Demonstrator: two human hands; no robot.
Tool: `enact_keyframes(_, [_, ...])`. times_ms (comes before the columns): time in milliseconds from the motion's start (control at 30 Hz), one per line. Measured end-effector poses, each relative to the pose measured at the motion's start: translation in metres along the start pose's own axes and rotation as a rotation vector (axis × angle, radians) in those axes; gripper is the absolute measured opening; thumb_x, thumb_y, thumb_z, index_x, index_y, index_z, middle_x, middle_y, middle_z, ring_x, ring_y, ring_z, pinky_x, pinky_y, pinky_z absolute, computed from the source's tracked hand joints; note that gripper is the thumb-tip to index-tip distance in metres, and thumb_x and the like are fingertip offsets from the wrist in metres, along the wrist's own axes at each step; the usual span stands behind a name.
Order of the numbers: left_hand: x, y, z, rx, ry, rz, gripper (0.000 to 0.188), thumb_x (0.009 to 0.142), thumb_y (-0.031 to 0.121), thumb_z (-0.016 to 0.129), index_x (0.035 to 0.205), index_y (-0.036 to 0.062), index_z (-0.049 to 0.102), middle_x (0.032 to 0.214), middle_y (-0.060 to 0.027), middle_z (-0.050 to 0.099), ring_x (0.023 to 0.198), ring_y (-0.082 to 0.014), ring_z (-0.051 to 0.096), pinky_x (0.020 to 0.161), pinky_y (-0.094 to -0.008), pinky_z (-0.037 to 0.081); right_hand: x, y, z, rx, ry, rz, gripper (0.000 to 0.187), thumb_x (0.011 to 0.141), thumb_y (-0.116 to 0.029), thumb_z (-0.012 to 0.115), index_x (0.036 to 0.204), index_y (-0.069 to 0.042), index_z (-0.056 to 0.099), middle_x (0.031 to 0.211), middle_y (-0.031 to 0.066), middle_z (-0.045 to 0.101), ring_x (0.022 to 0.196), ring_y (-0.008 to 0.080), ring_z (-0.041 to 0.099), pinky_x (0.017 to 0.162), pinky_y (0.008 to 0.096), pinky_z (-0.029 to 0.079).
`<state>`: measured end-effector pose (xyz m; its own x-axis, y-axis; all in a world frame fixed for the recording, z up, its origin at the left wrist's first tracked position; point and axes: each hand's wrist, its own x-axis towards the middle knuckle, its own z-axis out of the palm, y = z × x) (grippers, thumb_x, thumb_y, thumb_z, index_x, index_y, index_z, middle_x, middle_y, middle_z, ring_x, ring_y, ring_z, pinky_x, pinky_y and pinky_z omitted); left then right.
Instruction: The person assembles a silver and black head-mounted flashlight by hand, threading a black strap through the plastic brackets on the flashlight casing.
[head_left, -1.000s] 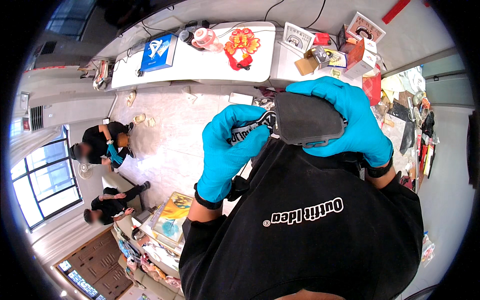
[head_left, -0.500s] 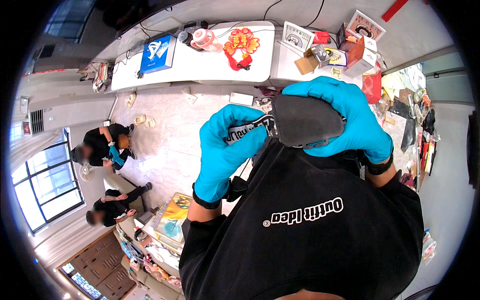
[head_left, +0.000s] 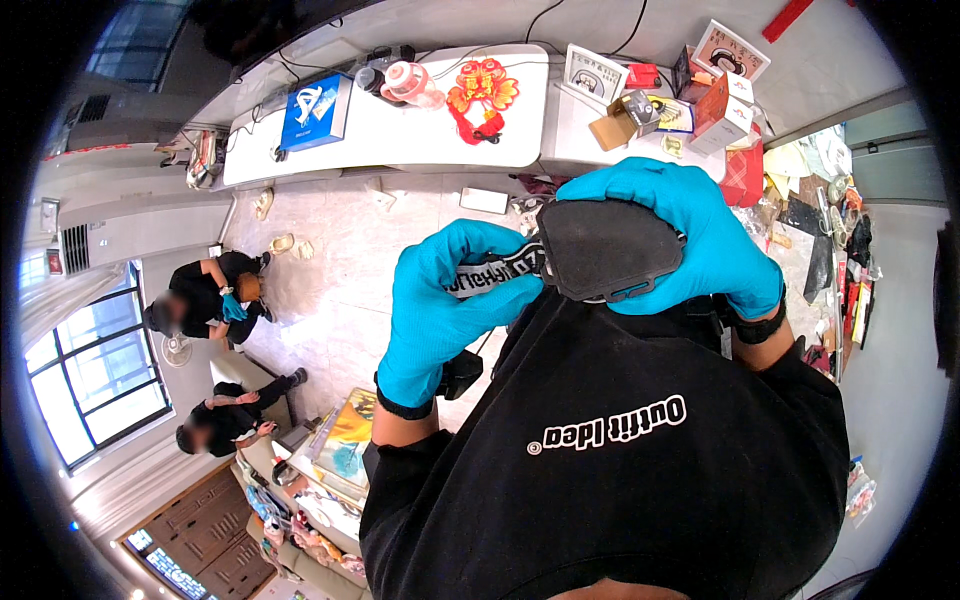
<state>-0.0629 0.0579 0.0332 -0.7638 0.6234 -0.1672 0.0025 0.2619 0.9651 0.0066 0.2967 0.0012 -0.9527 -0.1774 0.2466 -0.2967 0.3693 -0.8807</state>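
The pad (head_left: pixel 608 248) sits just above frame centre, held in front of the person's black shirt (head_left: pixel 620 440). It is a dark, roughly triangular piece with rounded corners and a matte fabric face. A printed strap (head_left: pixel 495 275) leaves its edge at 9 o'clock.

Left hand (head_left: pixel 445 300): blue glove, fingers curled narrow around the strap, thumb on top. Right hand (head_left: pixel 690 235): blue glove, fingers spread wide over the pad's upper and 3 o'clock edges, cupping it from behind.

Handling, as judged: the pad appears light and semi-stiff, since it keeps its outline without sagging. The fabric face should give good grip against the gloves. The strap looks soft and limp, and would not support the pad unless pulled taut. The best hold is on the pad's rim, with the second hand on the strap close to its root.

Orientation: the long axis of pad and strap together runs from 9 o'clock to 3 o'clock, tilted slightly up toward 3 o'clock. The broad face points toward the camera. The pad's narrower end points toward 3 o'clock.

Surroundings: a white counter (head_left: pixel 400 135) lies at 12 o'clock, carrying a red ornament (head_left: pixel 482 92) and small boxes (head_left: pixel 715 85). Two other people (head_left: pixel 215 300) crouch on the floor at 9 o'clock
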Motion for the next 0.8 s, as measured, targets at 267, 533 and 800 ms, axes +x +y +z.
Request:
enact_keyframes(267, [0.000,-0.012,0.000,-0.176,-0.007,0.000,0.026,0.071,-0.001,0.076,0.095,-0.0001,0.064,0.084,-0.0058,0.068,0.069,-0.0084,0.063,0.063,-0.0201,0.052,0.002,0.002,-0.002,0.044,-0.024,-0.017,0.074,0.050,-0.033,0.083,0.116,-0.011,0.062,0.112,0.0094,0.065,0.098,0.0261,0.065,0.089,0.0370,0.048])
enact_keyframes(533, [-0.002,-0.019,0.009,-0.143,0.138,0.119,0.019,0.076,0.002,0.073,0.093,-0.0001,0.063,0.082,-0.0057,0.067,0.068,-0.0065,0.061,0.060,-0.0186,0.049,0.003,-0.001,-0.003,0.078,-0.019,-0.013,0.069,0.057,-0.035,0.082,0.119,-0.013,0.061,0.113,0.0098,0.064,0.099,0.0258,0.064,0.090,0.0361,0.049])
enact_keyframes(800, [-0.004,-0.022,0.013,-0.225,0.149,0.118,0.016,0.078,0.001,0.071,0.092,0.0007,0.063,0.081,-0.0047,0.066,0.069,-0.0063,0.060,0.059,-0.0187,0.049,-0.001,-0.010,-0.003,-0.138,0.025,-0.009,0.071,0.058,-0.035,0.082,0.124,-0.022,0.058,0.116,0.0062,0.060,0.102,0.0277,0.061,0.089,0.0382,0.049])
